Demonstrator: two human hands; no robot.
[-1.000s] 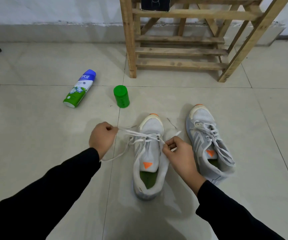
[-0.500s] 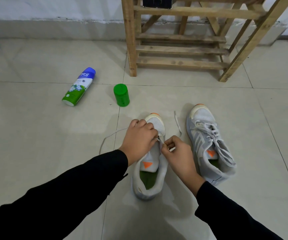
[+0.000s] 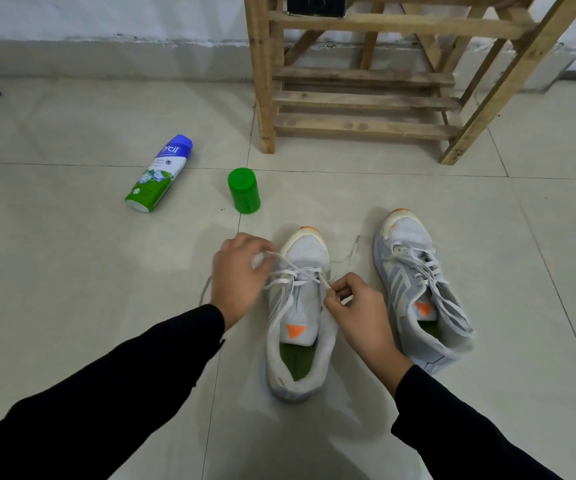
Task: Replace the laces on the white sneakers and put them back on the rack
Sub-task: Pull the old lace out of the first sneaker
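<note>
The half-laced sneaker [image 3: 298, 306] stands on the tiled floor [image 3: 72, 289] straight in front of the person, toe pointing away toward the wooden rack [image 3: 366, 123], its tongue with an orange triangle laid back and the green insole showing. A white lace [image 3: 288, 273] crosses only its eyelets nearest the toe. The left hand [image 3: 240, 275] hovers just left of the toe, back of the hand up, wrist bent inward; its fingers [image 3: 262, 252] are curled round one end of the lace, though blur hides the exact grip, and a loose length trails on the floor behind the wrist. The right hand [image 3: 359, 306] sits against the shoe's right side, thumb and forefinger pinching the lace at an eyelet, the other fingers tucked under. Both forearms in black sleeves [image 3: 124, 375] reach in from below. The second sneaker [image 3: 418, 289], fully laced, stands just to the right. Farther off, a green cap [image 3: 244, 190] stands upright and a spray bottle [image 3: 160, 173] lies on its side.
</note>
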